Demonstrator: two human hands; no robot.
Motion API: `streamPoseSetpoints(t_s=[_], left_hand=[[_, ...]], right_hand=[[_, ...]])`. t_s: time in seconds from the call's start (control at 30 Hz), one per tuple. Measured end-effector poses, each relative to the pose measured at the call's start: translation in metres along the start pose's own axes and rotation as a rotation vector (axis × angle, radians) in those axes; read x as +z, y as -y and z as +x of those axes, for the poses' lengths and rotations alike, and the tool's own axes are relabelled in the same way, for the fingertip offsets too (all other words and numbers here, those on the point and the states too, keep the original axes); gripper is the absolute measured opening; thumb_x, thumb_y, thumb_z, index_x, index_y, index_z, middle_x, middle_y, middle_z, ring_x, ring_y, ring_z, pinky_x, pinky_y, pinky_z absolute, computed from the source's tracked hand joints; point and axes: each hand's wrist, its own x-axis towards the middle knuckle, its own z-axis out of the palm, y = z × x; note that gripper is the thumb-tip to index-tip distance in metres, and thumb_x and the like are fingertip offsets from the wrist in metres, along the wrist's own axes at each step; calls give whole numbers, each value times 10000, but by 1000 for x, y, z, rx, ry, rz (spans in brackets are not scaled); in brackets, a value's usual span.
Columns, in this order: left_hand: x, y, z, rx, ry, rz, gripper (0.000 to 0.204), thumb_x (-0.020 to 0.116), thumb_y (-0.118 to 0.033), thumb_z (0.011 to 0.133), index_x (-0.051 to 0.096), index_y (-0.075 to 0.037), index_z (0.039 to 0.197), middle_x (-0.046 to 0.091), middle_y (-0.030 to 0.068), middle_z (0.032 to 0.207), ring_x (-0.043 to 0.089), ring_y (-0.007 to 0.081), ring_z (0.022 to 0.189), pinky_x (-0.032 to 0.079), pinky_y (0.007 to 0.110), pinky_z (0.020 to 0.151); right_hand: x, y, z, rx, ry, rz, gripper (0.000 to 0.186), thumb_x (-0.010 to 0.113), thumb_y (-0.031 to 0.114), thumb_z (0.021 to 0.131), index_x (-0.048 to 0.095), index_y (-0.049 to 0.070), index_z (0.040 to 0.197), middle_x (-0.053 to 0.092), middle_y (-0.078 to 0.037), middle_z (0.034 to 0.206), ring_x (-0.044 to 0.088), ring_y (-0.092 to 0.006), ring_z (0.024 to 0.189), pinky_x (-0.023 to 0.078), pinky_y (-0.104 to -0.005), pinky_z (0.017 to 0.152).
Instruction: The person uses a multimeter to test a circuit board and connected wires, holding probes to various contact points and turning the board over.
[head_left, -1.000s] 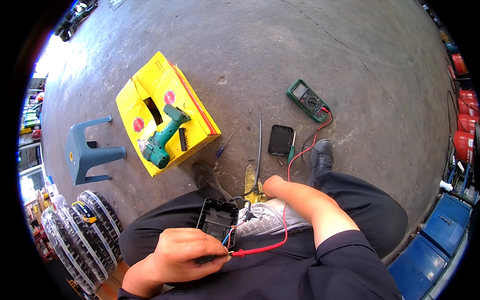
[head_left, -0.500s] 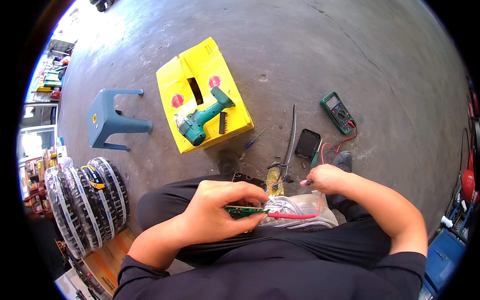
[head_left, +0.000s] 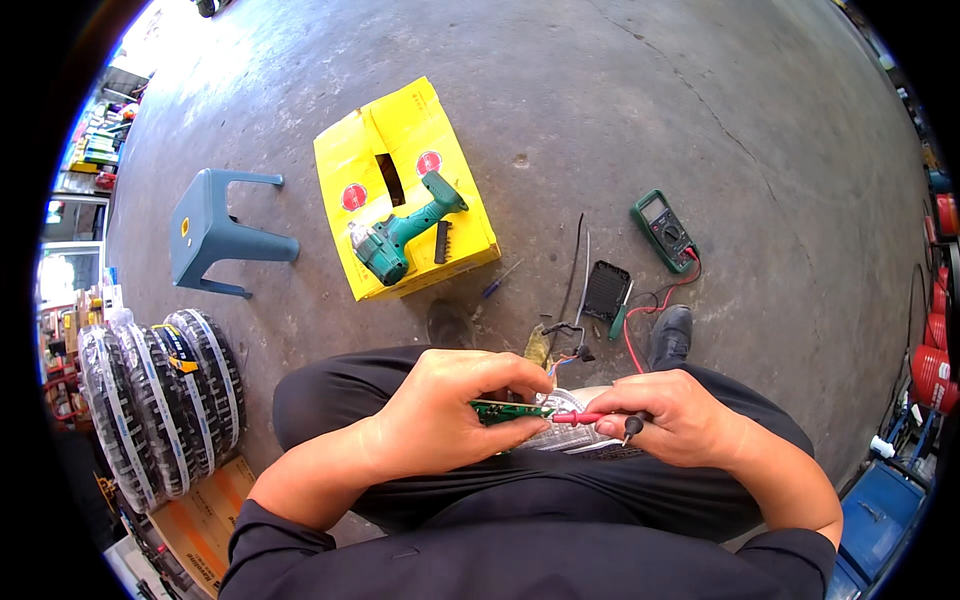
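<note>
Head view. You sit above the concrete floor (head_left: 560,120) with the work held over your lap, close under your eyes. Your left hand (head_left: 445,415) has its grip closed on a green circuit board (head_left: 510,410), thumb below and fingers curled over the top, so that the board lies level and its free end faces your other hand. Your right hand (head_left: 675,415) has its grip closed on a red test probe (head_left: 580,418), pinched like a pen with its tip brought to the board's end; a black probe (head_left: 632,428) juts down between the same fingers, parked but ready. A pale wrapped pack (head_left: 575,430) lies on your lap just beneath both.

The red lead (head_left: 640,345) runs up from your lap to the green multimeter (head_left: 663,230), which lies face-up on the floor ahead of your right knee, where its dial can be read. A black casing (head_left: 606,290) lies just beside it. Farther left, a green cordless drill (head_left: 400,235) rests on a flattened yellow carton (head_left: 400,150), clear of the bare concrete. A blue stool (head_left: 215,240) lies tipped near the floor's left edge.
</note>
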Motion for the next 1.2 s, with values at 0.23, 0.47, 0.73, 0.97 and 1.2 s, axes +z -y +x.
streamPoseSetpoints(t_s=[0.23,0.47,0.73,0.97,1.2], left_hand=[[1,-3,3,28,14,43,379,939,-92,757,742,-18,1071,755,80,892,734,132,769,586,264,691],[6,1,3,66,5,34,309,873,-28,788,745,-26,1069,754,81,894,730,155,739,572,266,665],[2,-4,3,76,44,47,293,821,23,788,737,-17,1065,757,113,927,750,228,820,585,305,726],[1,-5,4,174,63,66,203,806,45,779,748,-9,967,759,131,908,756,270,812,597,325,720],[5,0,-5,232,110,51,189,801,57,775,751,-19,940,753,114,885,757,268,804,609,342,709]], right_hand=[[-1,2,-5,-20,-30,63,245,712,113,928,718,65,1168,750,-132,1054,718,-341,968,574,-404,828],[4,-4,-2,-70,-72,33,255,708,98,915,709,68,1169,737,-123,991,712,-338,918,571,-406,785],[-2,4,1,-41,-46,-34,233,710,124,925,711,85,1155,731,-116,973,710,-333,906,561,-415,755],[-7,9,-1,-66,-43,-29,202,721,143,937,716,86,1131,720,-113,950,696,-338,879,555,-414,742],[-16,-12,1,152,-182,322,271,623,261,1066,714,7,1044,671,-25,823,638,-105,775,531,-296,712]])
